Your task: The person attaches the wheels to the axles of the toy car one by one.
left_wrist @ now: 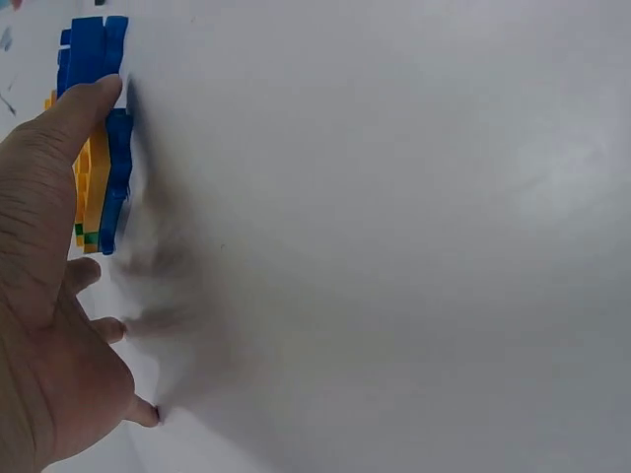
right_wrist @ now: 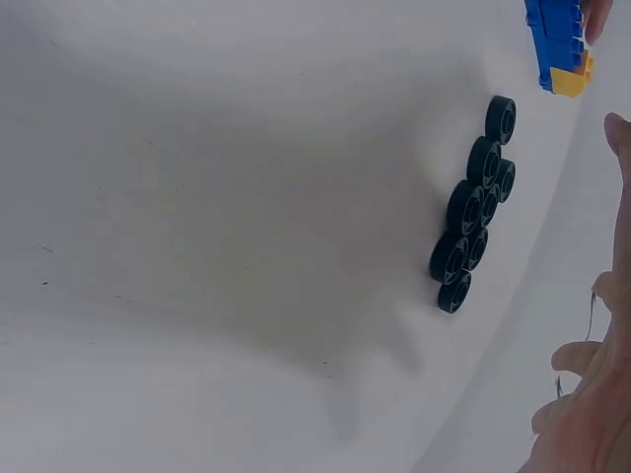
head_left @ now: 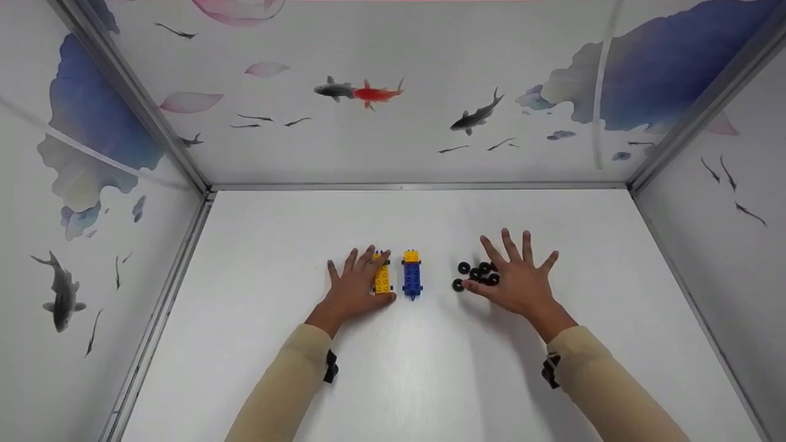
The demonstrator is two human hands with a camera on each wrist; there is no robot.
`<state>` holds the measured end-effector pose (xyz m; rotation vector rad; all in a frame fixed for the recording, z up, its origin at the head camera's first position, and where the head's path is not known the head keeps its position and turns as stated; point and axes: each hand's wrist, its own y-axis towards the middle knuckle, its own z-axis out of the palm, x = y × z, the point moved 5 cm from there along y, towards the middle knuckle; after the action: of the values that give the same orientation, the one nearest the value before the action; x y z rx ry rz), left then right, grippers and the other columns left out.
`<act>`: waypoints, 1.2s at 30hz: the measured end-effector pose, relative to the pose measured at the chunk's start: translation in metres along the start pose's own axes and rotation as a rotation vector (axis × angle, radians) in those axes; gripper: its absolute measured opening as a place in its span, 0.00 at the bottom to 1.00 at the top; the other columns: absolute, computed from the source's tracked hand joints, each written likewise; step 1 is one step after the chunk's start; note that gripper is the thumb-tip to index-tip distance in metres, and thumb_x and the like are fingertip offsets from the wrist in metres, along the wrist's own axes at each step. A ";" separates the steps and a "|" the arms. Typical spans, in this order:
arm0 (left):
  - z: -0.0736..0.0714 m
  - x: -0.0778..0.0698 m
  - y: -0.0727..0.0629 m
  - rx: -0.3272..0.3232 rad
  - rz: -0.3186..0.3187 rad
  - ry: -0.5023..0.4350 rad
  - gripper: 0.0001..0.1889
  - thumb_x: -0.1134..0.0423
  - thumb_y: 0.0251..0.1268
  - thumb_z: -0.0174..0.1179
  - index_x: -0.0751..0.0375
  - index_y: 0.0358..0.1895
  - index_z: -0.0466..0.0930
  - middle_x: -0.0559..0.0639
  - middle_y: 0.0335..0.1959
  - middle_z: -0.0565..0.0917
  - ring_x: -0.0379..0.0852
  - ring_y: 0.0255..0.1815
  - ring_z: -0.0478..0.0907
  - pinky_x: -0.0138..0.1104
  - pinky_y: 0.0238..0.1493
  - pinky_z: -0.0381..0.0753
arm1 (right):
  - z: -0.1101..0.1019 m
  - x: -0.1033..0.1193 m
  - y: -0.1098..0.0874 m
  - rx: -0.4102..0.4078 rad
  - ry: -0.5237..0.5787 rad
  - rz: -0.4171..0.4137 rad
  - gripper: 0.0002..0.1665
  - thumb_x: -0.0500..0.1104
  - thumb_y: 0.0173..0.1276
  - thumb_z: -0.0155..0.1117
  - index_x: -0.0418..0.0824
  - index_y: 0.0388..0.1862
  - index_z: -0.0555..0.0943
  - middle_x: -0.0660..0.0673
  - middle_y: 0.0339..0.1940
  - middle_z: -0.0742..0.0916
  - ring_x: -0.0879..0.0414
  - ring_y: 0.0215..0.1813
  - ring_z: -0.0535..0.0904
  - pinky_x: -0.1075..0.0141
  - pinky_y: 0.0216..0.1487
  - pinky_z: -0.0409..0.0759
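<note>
My left hand [head_left: 353, 290] is spread out beside and partly over a yellow toy car base [head_left: 382, 283] with studs. Its forefinger overlaps the far end of that base in the head view, while the thumb lies near the close end. Just to the right is a second toy car base, blue [head_left: 412, 279] with a yellow block at its far end. Several black toy wheels [head_left: 463, 267] form a loose cluster on the right. Over their right side my right hand [head_left: 522, 285] is held with fingers stretched wide, hiding some of them; the right wrist view shows the wheels [right_wrist: 471, 207] lying close together.
A white tabletop [head_left: 405, 368] lies under everything. Grey metal framing [head_left: 399, 186] edges its back, and white panels with painted fish [head_left: 476, 116] rise at the back and both sides.
</note>
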<state>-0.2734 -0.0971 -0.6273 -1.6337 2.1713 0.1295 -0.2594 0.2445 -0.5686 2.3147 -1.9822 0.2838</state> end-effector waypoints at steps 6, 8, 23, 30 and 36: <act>0.000 -0.004 0.005 -0.014 -0.003 0.007 0.48 0.30 0.70 0.63 0.29 0.90 0.54 0.47 0.93 0.55 0.65 0.95 0.43 0.83 0.82 0.32 | -0.002 -0.002 -0.005 0.013 -0.006 0.016 0.67 0.90 0.65 0.55 0.61 0.94 0.52 0.38 0.96 0.51 0.26 0.94 0.35 0.08 0.74 0.30; -0.001 -0.004 0.004 -0.020 -0.005 0.005 0.48 0.31 0.69 0.64 0.30 0.90 0.56 0.48 0.93 0.57 0.65 0.95 0.44 0.83 0.82 0.33 | -0.001 -0.002 -0.006 0.018 -0.009 0.016 0.67 0.90 0.65 0.55 0.61 0.94 0.52 0.38 0.96 0.51 0.26 0.94 0.35 0.08 0.74 0.30; -0.006 -0.006 -0.003 -0.083 0.006 -0.169 0.46 0.38 0.66 0.74 0.40 0.85 0.66 0.54 0.84 0.67 0.59 0.86 0.64 0.64 0.90 0.56 | 0.004 0.007 -0.009 0.029 -0.025 -0.012 0.68 0.91 0.65 0.55 0.61 0.94 0.51 0.39 0.96 0.52 0.27 0.94 0.35 0.08 0.75 0.31; -0.013 -0.006 -0.004 -0.097 -0.056 -0.453 0.43 0.49 0.61 0.84 0.37 0.78 0.70 0.48 0.81 0.63 0.52 0.68 0.80 0.44 0.75 0.84 | 0.008 0.011 -0.010 0.012 -0.003 -0.065 0.58 0.75 0.73 0.67 0.51 0.92 0.61 0.36 0.92 0.65 0.28 0.93 0.51 0.09 0.76 0.36; -0.018 -0.009 -0.006 -0.092 -0.125 -0.699 0.46 0.58 0.56 0.88 0.34 0.76 0.71 0.46 0.82 0.60 0.49 0.56 0.83 0.37 0.60 0.91 | 0.011 0.021 -0.012 -0.028 0.053 -0.175 0.39 0.56 0.76 0.76 0.43 0.80 0.78 0.37 0.83 0.78 0.33 0.88 0.65 0.11 0.78 0.46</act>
<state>-0.2710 -0.0964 -0.6069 -1.4687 1.5443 0.6636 -0.2438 0.2243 -0.5746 2.4160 -1.7342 0.2988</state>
